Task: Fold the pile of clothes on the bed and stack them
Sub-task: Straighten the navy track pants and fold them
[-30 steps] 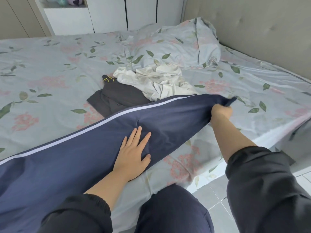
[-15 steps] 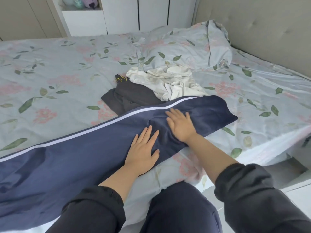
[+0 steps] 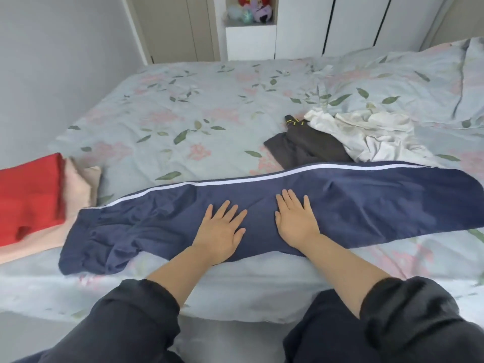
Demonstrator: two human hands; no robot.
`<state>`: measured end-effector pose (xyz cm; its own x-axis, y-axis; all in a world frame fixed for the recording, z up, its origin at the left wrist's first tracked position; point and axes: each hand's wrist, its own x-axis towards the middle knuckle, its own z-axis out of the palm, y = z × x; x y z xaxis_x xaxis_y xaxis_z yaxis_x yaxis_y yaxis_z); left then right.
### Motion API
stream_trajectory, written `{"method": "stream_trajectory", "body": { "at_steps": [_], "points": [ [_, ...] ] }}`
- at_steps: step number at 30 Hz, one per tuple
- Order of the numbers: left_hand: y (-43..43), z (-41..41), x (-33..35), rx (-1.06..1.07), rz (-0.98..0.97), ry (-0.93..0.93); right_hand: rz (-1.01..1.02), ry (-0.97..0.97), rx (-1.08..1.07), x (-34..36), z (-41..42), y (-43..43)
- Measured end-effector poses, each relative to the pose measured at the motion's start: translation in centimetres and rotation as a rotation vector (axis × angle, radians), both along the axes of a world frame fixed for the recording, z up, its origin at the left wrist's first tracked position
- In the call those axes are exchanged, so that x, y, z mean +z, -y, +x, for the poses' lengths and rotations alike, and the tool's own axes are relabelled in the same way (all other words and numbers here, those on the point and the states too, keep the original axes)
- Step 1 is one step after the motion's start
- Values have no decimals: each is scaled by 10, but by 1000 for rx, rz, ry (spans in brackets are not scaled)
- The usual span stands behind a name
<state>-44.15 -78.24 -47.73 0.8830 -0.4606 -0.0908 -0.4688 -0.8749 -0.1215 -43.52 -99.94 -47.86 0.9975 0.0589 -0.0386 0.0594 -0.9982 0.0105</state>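
Navy track pants (image 3: 379, 205) with a white side stripe lie stretched flat along the near edge of the bed, cuffs at the left. My left hand (image 3: 220, 229) presses flat on their middle, fingers spread. My right hand (image 3: 296, 218) lies flat beside it, a little to the right. Behind the pants sits a crumpled dark grey garment (image 3: 309, 150) and a rumpled white one (image 3: 372, 137). At the far left a folded red garment (image 3: 28, 197) rests on a folded pale pink one (image 3: 76, 189).
The bed (image 3: 183, 121) has a floral sheet with a pillow (image 3: 419, 82) at the right. White cupboards and a shelf of soft toys (image 3: 251, 11) stand behind. A grey wall runs along the left; floor shows below the bed's edge.
My right hand let go of the pants' right end and came to lie flat beside my left hand. The view swung left, bringing the red and pink folded stack into sight.
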Motion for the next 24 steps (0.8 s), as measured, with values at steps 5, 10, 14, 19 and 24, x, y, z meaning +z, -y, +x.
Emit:
{"method": "stream_trajectory", "body": {
  "at_steps": [5, 10, 14, 19, 24],
  "points": [
    [-87, -19, 10, 178, 84, 52, 137, -118, -15, 1, 12, -80],
    [-183, -41, 24, 479, -39, 241, 183, -187, 243, -1, -3, -173],
    [-249, -57, 35, 952, -193, 244, 136, -184, 289, -9, -3, -191],
    [-278, -59, 40, 1210, -601, -189, 133, -205, 317, -12, 4, -185],
    [-275, -61, 55, 1310, -918, -505, 117, -193, 312, -11, 3, -185]
  ]
}}
